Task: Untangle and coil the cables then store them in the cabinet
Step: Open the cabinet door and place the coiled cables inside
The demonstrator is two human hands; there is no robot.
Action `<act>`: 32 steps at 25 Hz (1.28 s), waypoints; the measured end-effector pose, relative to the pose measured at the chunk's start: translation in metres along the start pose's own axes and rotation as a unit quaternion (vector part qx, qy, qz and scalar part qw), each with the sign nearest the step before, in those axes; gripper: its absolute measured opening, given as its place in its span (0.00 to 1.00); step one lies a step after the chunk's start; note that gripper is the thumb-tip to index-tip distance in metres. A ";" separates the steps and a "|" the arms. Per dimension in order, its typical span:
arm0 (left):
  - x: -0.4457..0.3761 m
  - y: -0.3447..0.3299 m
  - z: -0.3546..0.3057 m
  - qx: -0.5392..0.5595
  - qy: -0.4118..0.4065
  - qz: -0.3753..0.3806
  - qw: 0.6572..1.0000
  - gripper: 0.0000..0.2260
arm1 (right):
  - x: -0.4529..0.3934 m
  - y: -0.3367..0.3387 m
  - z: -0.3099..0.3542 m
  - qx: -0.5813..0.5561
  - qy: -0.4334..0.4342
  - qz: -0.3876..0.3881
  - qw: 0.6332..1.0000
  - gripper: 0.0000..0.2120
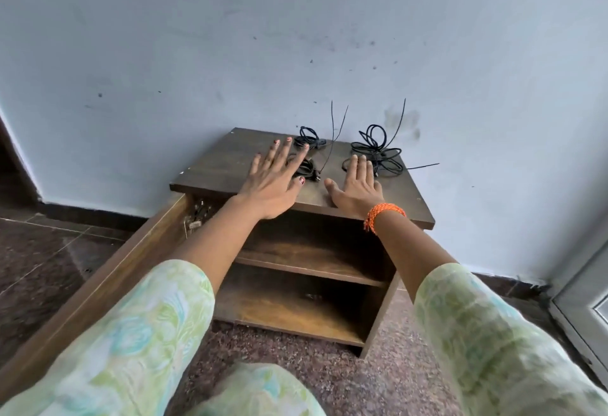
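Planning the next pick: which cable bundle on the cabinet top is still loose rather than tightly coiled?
The right-hand bundle, beyond the right hand: wide sprawling loops, unlike the two small tight coils near the left hand.

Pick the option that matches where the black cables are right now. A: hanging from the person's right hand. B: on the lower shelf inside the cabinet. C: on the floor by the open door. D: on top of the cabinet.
D: the black cables lie in bundles on the top of the cabinet, beside the flat left hand and right hand; the visible parts of the shelves below show no cables.
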State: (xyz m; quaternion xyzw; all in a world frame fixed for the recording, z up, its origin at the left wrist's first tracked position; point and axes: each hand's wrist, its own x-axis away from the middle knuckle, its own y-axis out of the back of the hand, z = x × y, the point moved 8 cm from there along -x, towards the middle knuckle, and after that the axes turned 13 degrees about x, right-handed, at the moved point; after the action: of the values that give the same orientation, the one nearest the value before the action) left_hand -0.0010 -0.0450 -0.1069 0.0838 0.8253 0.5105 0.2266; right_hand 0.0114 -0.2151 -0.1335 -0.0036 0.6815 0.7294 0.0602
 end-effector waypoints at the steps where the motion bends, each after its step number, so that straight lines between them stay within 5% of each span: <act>1: -0.010 -0.005 -0.006 0.019 -0.001 -0.010 1.000 0.27 | -0.008 -0.002 -0.003 0.010 -0.001 0.004 1.000 0.40; 4: -0.038 -0.023 -0.011 0.055 -0.019 0.005 0.998 0.30 | -0.030 0.000 -0.014 0.029 -0.033 -0.011 0.999 0.41; 7: -0.061 -0.035 0.011 0.130 0.052 0.036 0.990 0.26 | -0.048 0.005 -0.031 0.014 -0.088 -0.040 0.995 0.43; 11: -0.068 -0.014 0.032 0.184 0.111 -0.127 0.968 0.14 | -0.051 0.017 -0.061 -0.081 -0.247 -0.135 0.956 0.49; 15: -0.062 -0.010 0.034 0.186 0.118 -0.165 0.961 0.08 | -0.049 0.019 -0.084 -0.130 -0.351 -0.105 0.921 0.36; 19: -0.067 -0.006 0.040 0.180 0.118 -0.163 0.963 0.09 | -0.059 0.020 -0.083 -0.127 -0.319 -0.105 0.933 0.18; 25: -0.064 -0.014 0.041 0.180 0.128 -0.119 0.968 0.20 | -0.061 0.025 -0.045 -0.171 -0.127 -0.142 0.967 0.05; 28: -0.063 -0.031 0.038 0.073 0.154 0.002 0.985 0.40 | -0.059 0.023 -0.035 -0.241 -0.073 -0.143 0.957 0.11; 32: -0.062 -0.028 0.033 0.055 0.157 0.020 0.986 0.45 | -0.060 0.023 -0.044 -0.327 -0.106 -0.159 0.925 0.21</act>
State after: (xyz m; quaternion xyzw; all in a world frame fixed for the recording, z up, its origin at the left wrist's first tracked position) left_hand 0.0714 -0.0542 -0.1267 0.0317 0.8756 0.4754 0.0789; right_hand 0.0652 -0.2652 -0.1085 -0.0539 0.3852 0.8886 0.2432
